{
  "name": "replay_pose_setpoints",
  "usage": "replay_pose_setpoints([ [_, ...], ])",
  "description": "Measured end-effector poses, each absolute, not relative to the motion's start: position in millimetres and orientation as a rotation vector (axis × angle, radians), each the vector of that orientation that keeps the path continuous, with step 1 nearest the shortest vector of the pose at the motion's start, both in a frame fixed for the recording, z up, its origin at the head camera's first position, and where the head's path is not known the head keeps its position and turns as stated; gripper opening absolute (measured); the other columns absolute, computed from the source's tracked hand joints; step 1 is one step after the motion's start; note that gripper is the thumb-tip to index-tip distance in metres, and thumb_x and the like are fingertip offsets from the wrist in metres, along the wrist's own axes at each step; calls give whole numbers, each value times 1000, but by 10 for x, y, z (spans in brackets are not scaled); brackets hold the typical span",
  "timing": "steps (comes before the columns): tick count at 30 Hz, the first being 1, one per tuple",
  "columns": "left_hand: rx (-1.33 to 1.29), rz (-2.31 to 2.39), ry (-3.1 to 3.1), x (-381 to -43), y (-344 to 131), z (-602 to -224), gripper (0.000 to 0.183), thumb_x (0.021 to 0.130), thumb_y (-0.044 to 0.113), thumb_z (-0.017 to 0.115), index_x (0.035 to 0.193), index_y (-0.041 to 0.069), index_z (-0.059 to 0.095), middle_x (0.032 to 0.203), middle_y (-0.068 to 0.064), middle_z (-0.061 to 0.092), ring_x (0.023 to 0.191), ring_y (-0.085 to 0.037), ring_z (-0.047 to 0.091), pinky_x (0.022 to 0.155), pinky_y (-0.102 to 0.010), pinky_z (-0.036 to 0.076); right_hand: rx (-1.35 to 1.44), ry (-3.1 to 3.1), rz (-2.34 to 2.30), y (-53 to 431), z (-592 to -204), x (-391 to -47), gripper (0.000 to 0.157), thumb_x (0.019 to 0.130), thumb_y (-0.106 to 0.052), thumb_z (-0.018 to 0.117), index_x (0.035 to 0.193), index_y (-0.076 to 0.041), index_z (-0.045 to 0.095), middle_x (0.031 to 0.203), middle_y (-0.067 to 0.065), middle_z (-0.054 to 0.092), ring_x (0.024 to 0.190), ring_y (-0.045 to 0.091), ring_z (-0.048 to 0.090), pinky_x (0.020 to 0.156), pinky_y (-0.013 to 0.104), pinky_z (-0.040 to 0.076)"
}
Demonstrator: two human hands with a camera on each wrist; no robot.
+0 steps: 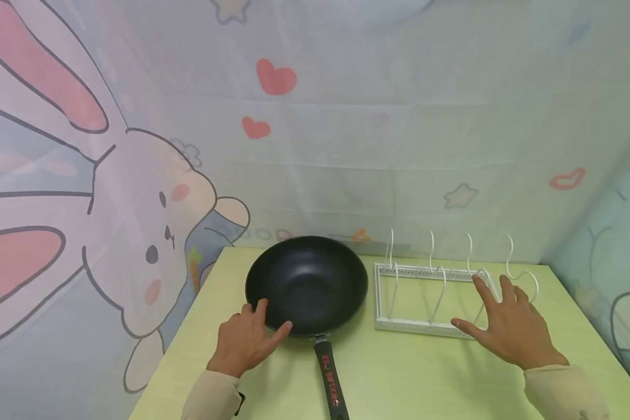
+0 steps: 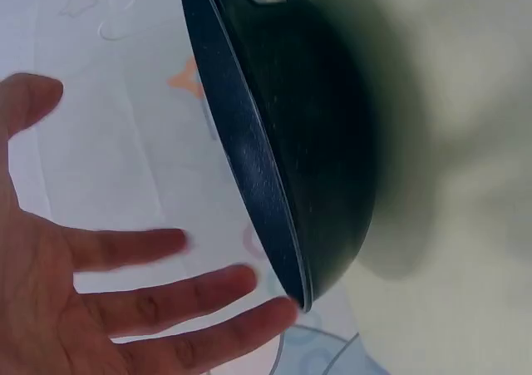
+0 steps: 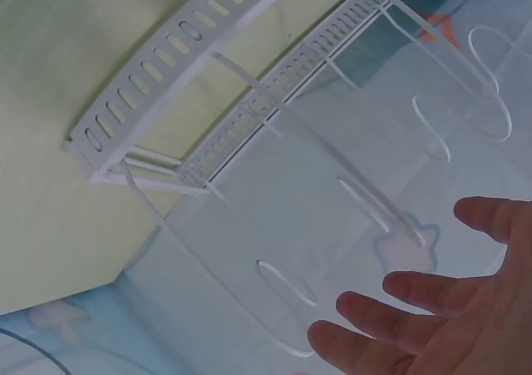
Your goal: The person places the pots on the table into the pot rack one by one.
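Nearest, the black pan [image 1: 307, 286] points its handle [image 1: 330, 379] to six o'clock on the bench [image 1: 404, 379]. The left grip [image 1: 247, 338], spread and empty, is at the pan's seven-o'clock rim, contact unclear. The right grip [image 1: 517, 326], likewise, is by the white rack's [image 1: 420, 328] four-o'clock corner, three o'clock from the pan.

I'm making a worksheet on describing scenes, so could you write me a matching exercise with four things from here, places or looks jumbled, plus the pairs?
Column one
1. Pan
2. Rack
3. Left hand
4. Right hand

Column two
A. Fingers spread, nearest the rack
B. Black, with its handle pointing toward the person
C. Beside the pan's rim, on the side away from the rack
D. White, on the table to the right of the pan

Pairs: 1-B, 2-D, 3-C, 4-A
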State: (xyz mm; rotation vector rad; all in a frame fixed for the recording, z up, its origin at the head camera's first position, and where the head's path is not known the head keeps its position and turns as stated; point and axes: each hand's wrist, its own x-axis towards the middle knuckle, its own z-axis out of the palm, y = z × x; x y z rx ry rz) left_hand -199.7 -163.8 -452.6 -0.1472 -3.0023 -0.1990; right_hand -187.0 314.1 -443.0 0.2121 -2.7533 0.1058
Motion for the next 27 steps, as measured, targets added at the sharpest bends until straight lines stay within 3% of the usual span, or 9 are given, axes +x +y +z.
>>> replay_pose_setpoints([
  [3, -118, -264, -3042, -1959, -1627, -4549, 77, 90, 74, 50, 118, 4, 63, 90, -16, 69, 64, -28, 63, 46, -40, 48, 197, -2786, 95, 3118, -4405, -1850, 96, 81, -71, 66, 148, -7, 41, 133, 43, 45, 104, 63, 56, 53, 60, 52],
  [7, -86, -359, -3089, -1921, -1601, -4620, 72, 91, 71, 51, 115, 4, 67, 89, -14, 71, 65, -29, 64, 47, -41, 49, 177, -2861, 92, 3094, -4370, -1827, 87, 85, -68, 65, 140, -2, 50, 119, 38, 55, 90, 53, 61, 41, 46, 45],
  [10, -91, -413, -3104, -1917, -1559, -4711, 67, 93, 67, 52, 116, 5, 67, 91, -13, 73, 66, -29, 66, 49, -42, 50, 181, -2905, 112, 3093, -4369, -1804, 78, 86, -59, 69, 131, 3, 55, 104, 30, 61, 76, 41, 62, 40, 41, 44],
  [14, -117, -564, -3139, -1918, -1482, -4849, 61, 95, 63, 51, 112, 7, 70, 92, -9, 75, 68, -26, 67, 50, -41, 50, 185, -2961, 154, 3085, -4404, -1789, 67, 87, -50, 72, 124, 4, 58, 98, 22, 67, 67, 32, 65, 43, 41, 46],
  [19, -216, -864, -3152, -1921, -1362, -5009, 59, 98, 62, 47, 109, 11, 74, 99, -6, 77, 80, -25, 71, 60, -41, 55, 188, -3029, 174, 3063, -4461, -1812, 58, 91, -48, 68, 120, 3, 62, 101, 20, 72, 79, 37, 70, 49, 46, 51],
  [24, -293, -1022, -3164, -1878, -1254, -5147, 60, 100, 61, 44, 107, 11, 76, 96, -5, 76, 77, -18, 68, 61, -39, 54, 237, -3059, 191, 2999, -4521, -1800, 52, 91, -44, 69, 115, 2, 65, 94, 15, 73, 80, 35, 70, 51, 47, 53],
  [27, -304, -1119, -3159, -1848, -1204, -5195, 63, 102, 61, 41, 109, 7, 74, 83, -5, 74, 70, -17, 65, 58, -37, 52, 249, -3054, 199, 2968, -4559, -1796, 46, 89, -41, 71, 110, 0, 66, 91, 13, 73, 78, 33, 70, 51, 47, 53],
])
